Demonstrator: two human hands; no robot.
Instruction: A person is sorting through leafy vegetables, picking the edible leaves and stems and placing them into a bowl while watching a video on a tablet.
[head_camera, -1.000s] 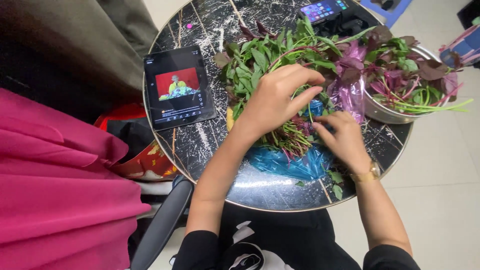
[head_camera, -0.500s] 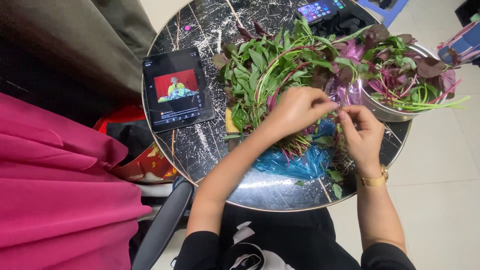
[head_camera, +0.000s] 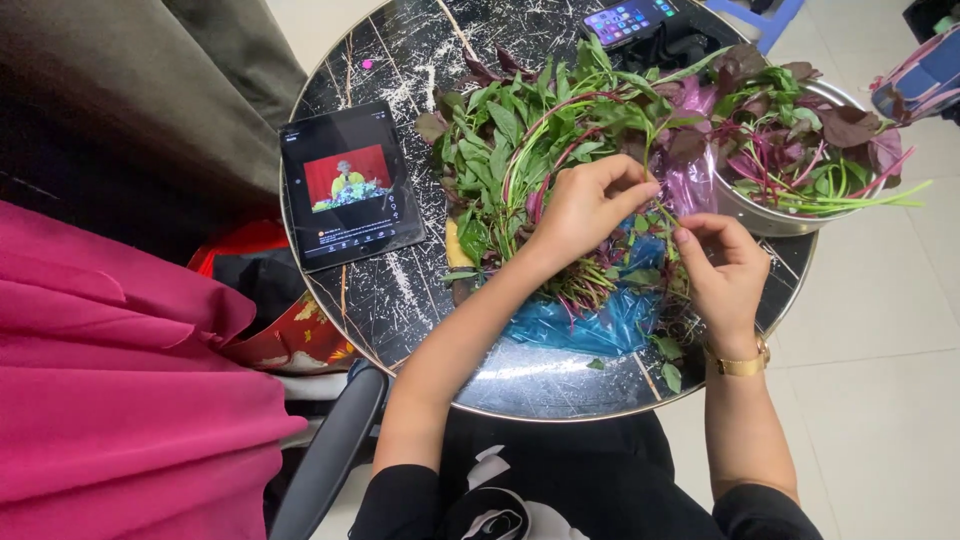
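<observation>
- The left hand (head_camera: 585, 205) had its fingertips pinched together on a thin green stem (head_camera: 664, 212), thumb and forefinger closing on it just above the heap of greens.
- The right hand (head_camera: 722, 270) faced it, thumb and forefinger nipped on the same stem from the other side; the two sets of fingertips were just beside each other, almost touching.
- A gold wristwatch (head_camera: 741, 364) sat on the right wrist.
- The stem was held over the pile of leafy greens (head_camera: 520, 150), a loose spread of green leaves with red-purple stalks lying on the far half of the table.
- Under the hands lay a crumpled blue plastic bag (head_camera: 585, 325), with stalk ends and a few stray leaves on it.
- A pink-purple plastic bag (head_camera: 695, 180) lay between the pile and a metal bowl (head_camera: 745, 212).
- The bowl stood at the right edge of the table, filled with purple and green leaves and long stems.
- All of it rested on a round black marbled table (head_camera: 400, 290) with a metal rim.
- A tablet (head_camera: 348, 185) lay flat on the left part of the table, well apart from the greens, its screen lit with a red picture.
- A phone (head_camera: 628, 20) lay at the far edge, screen lit.
- Pink cloth (head_camera: 110, 400) filled the lower left, off the table.
</observation>
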